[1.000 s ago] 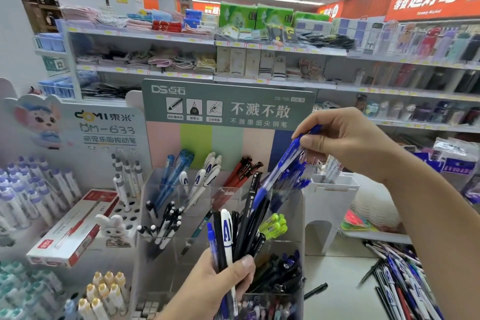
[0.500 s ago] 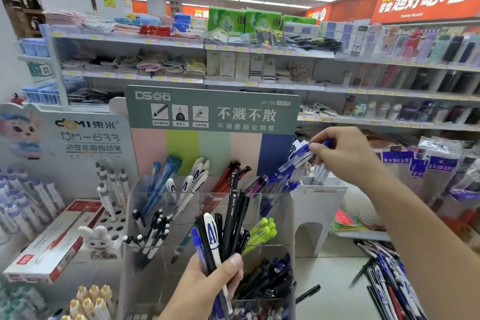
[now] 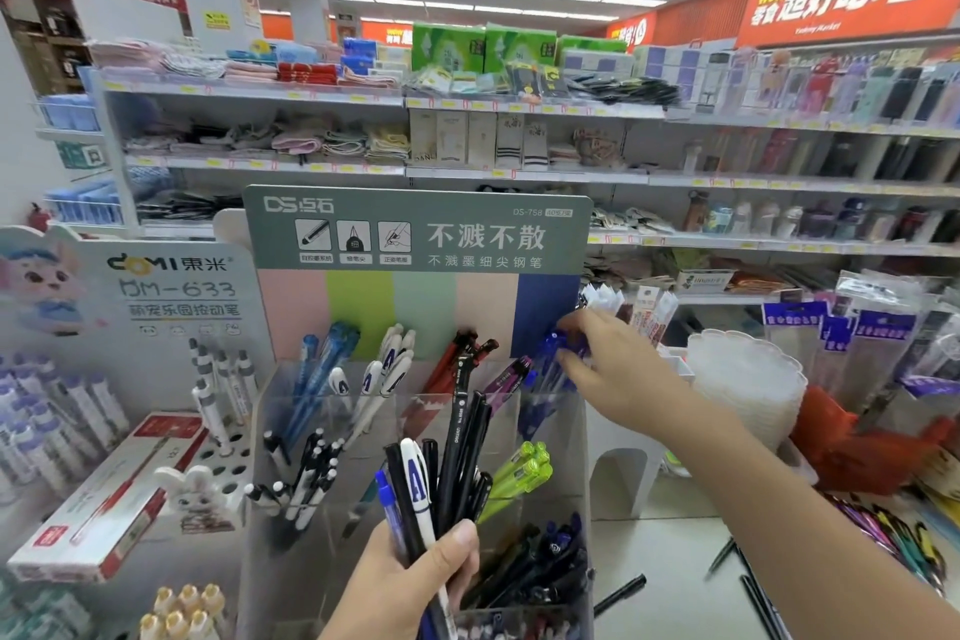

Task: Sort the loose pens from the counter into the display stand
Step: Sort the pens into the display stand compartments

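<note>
Step in hand, by judgement: seating blue pen (image 3: 550, 361) in rear right compartment of clear acrylic display stand (image 3: 415, 431), frame centre.

Right hand (image 3: 615, 366), centre right: fingertips on blue pens there; pinching or just pressing, cannot tell, blurred.

Left hand (image 3: 410, 587), bottom centre: fingers and thumb curled tight round mixed pen bundle (image 3: 447, 473), black, blue, white.

Next, likely: release, pick one from bundle, match colour to compartment.

Loose pens (image 3: 753, 587) on counter, lower right.
</note>
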